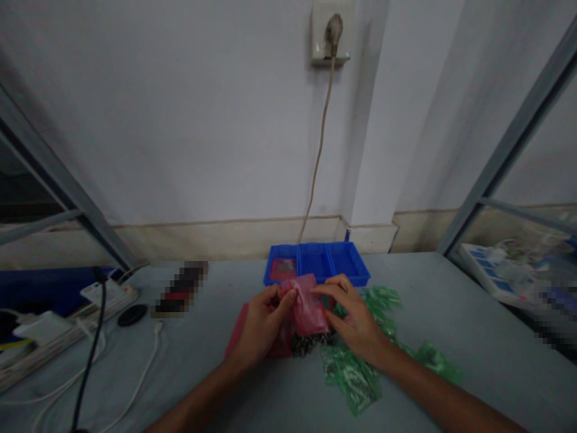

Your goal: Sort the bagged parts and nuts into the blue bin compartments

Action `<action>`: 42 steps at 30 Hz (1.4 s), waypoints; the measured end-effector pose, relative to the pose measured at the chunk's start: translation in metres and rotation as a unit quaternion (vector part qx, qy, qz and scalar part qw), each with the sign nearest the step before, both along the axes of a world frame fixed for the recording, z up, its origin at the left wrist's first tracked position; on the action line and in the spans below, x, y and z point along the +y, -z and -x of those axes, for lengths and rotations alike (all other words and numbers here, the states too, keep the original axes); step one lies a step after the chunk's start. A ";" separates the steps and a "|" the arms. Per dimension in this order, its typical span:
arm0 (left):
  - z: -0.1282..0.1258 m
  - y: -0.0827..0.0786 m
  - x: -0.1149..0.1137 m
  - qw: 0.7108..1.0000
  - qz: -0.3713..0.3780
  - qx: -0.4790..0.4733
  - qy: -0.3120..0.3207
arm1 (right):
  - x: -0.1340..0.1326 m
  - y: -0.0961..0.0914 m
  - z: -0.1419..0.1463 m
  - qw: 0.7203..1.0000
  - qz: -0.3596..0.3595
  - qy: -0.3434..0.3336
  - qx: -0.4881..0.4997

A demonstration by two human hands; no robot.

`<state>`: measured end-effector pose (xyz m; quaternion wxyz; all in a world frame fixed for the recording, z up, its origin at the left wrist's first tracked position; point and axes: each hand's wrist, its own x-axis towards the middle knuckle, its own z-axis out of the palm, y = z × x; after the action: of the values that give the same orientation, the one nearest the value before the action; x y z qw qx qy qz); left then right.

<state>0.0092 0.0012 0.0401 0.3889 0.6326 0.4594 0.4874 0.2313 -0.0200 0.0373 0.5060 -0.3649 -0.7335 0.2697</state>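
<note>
A small pink plastic bag (309, 310) is held up in front of the blue tray. My left hand (265, 319) pinches its left edge between thumb and fingers. At the bag's right side is my right hand (354, 313), index fingertip on the upper part and thumb against the lower edge, with a gap between them. More pink bags (236, 337) lie under my left hand, partly covered by it. Below the held bag sits a pile of small dark metallic pieces (311, 344), too small to name. Green plastic bags (356, 379) with contents lie around my right hand and forearm.
A blue three-compartment tray (363, 280) stands near the wall, a pink bag in its left compartment. At left are a power strip (67, 328), cables, a black round disc (132, 315) and a pixelated item (181, 291). A cluttered white box (491, 279) stands right.
</note>
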 end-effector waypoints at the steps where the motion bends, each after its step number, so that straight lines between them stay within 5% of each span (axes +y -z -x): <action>1: 0.000 0.000 0.000 1.000 -0.019 0.020 -0.005 | 0.000 -0.001 -0.001 1.000 -0.010 0.008 -0.007; 5: 0.003 -0.007 -0.003 0.984 -0.138 0.113 -0.025 | 0.003 -0.001 -0.001 0.999 0.024 0.024 0.035; 9: 0.008 -0.014 -0.008 0.975 -0.178 0.129 0.035 | 0.009 0.008 0.002 0.981 0.130 0.035 0.137; 12: 0.011 -0.007 -0.008 0.963 -0.199 0.166 0.073 | 0.012 0.010 0.004 0.959 0.189 0.006 0.213; 17: 0.013 0.014 0.000 0.905 -0.330 0.265 0.040 | 0.011 0.003 0.005 0.942 0.234 -0.031 0.240; 21: 0.012 0.008 -0.002 0.896 -0.343 0.278 0.040 | 0.009 0.002 0.007 0.942 0.238 -0.052 0.233; 25: 0.009 -0.006 -0.008 0.939 -0.255 0.230 0.022 | 0.009 0.005 0.007 0.957 0.227 -0.027 0.176; 30: 0.004 -0.006 -0.003 0.986 -0.106 0.115 0.056 | 0.007 0.007 0.003 0.989 0.117 0.019 0.090; 36: 0.003 0.000 0.005 0.997 -0.038 0.011 0.071 | 0.006 0.004 0.001 1.000 -0.001 0.012 0.003; 42: 0.003 -0.006 0.004 0.994 0.001 -0.032 0.105 | 0.005 0.001 -0.001 0.999 -0.019 -0.003 -0.038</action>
<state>0.0062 0.0053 0.0465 0.4532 0.6608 0.3783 0.4636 0.2319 -0.0154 0.0361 0.4841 -0.3632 -0.7580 0.2432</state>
